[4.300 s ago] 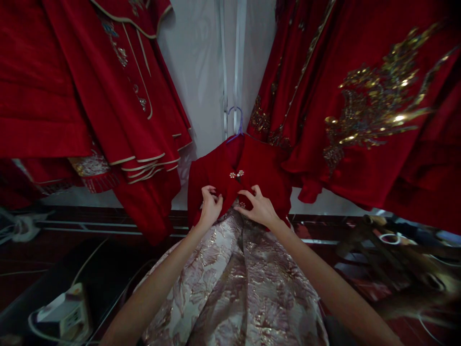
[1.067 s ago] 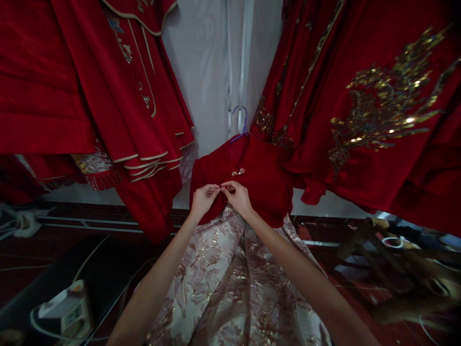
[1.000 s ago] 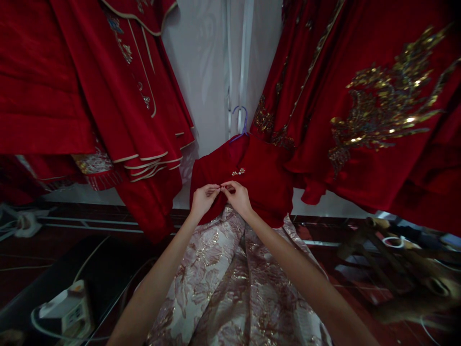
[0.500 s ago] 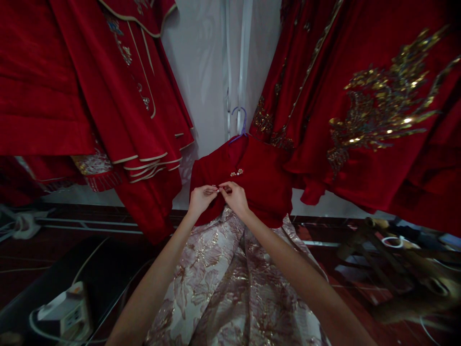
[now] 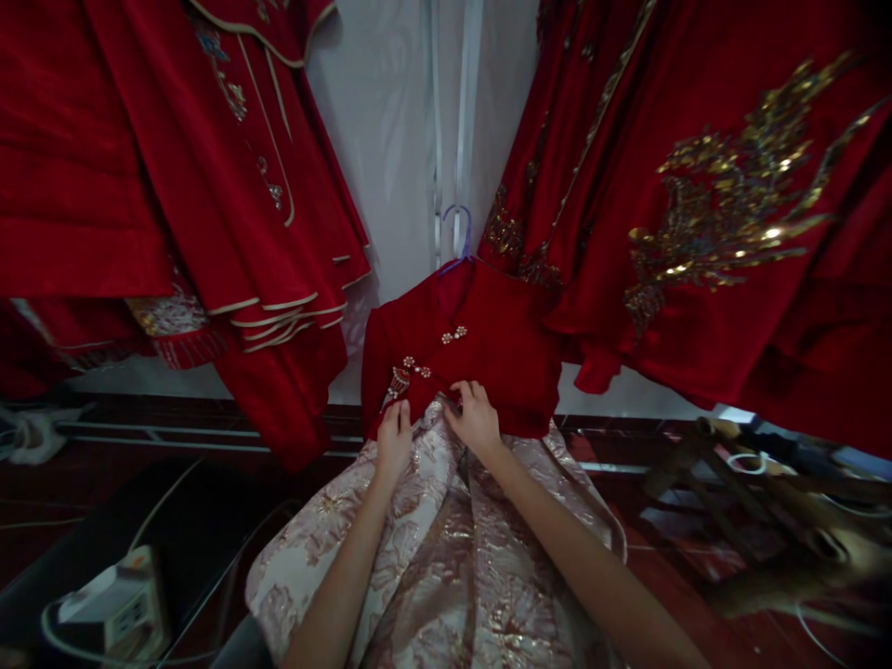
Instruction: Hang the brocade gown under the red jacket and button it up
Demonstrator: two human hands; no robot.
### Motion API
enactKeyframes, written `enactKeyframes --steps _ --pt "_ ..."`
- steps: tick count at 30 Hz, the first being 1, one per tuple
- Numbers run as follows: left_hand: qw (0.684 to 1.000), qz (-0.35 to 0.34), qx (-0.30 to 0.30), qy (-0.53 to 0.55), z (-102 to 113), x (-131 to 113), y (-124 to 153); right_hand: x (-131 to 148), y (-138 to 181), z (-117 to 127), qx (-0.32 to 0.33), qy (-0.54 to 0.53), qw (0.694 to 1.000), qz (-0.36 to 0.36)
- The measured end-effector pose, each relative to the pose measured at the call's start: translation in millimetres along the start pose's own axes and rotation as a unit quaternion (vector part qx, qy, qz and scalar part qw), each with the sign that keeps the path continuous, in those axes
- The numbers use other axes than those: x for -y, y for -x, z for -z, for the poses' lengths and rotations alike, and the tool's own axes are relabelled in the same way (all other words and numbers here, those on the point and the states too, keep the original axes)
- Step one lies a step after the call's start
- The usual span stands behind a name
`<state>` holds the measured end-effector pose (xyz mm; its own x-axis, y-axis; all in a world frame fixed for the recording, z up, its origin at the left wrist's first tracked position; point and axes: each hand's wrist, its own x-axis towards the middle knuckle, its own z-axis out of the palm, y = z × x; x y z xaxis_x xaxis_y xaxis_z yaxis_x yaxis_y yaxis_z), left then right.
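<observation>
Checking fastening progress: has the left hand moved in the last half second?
Yes: left hand dropped farther below the upper pearl clasp, to the red jacket's hem.

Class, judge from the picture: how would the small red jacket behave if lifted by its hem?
Probably floppy: the red jacket sags in soft folds. Likely light, since one thin hanger hook carries it. Its beaded clasps look delicate and might snag.

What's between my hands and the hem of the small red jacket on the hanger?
Nothing visible. The left hand and the right hand both lie right against the lower hem of the red jacket, where it meets the brocade skirt.
</observation>
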<state>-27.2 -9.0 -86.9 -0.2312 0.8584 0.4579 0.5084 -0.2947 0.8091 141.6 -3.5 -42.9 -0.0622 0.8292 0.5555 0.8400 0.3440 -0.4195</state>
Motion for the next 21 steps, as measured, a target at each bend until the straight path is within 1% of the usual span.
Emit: enactKeyframes --steps 2,6,8,10,12,14,16,18,21 --pt "1.000 0.006 -0.011 -0.015 1.9 1.5 5.9 -5.6 9.5 -6.1 -0.016 0.020 1.000 -0.004" --pt "0.998 -0.011 0.010 -0.069 8.6 -0.5 6.3 -18.9 12.4 -13.3 -0.037 0.004 0.999 -0.027" --pt "0.994 -0.033 0.007 -0.103 13.5 -3.9 4.9 -25.3 9.1 -14.0 -0.031 -0.012 0.999 -0.036" --pt "0.989 -0.052 -0.009 -0.135 19.1 -7.3 4.4 -30.3 5.2 -13.3 -0.013 -0.036 0.998 -0.041" --pt "0.986 -0.056 -0.026 -0.157 24.2 -9.1 4.6 -33.7 1.4 -11.9 -0.005 -0.061 0.997 -0.043" --pt "0.984 -0.047 -0.033 -0.166 27.8 -9.1 5.3 -36.0 -2.0 -10.3 -0.015 -0.080 0.996 -0.040" --pt "0.988 -0.029 -0.026 -0.150 29.7 -8.5 6.2 -37.9 -4.9 -9.3 -0.014 -0.102 0.994 -0.034" --pt "0.994 -0.013 -0.021 -0.103 30.4 -8.7 7.0 -39.6 -6.6 -9.4 0.005 -0.130 0.991 -0.025" --pt "0.998 -0.013 -0.051 -0.033 31.2 -12.7 8.0 -41.8 -6.7 -12.2 0.010 -0.161 0.987 -0.020"
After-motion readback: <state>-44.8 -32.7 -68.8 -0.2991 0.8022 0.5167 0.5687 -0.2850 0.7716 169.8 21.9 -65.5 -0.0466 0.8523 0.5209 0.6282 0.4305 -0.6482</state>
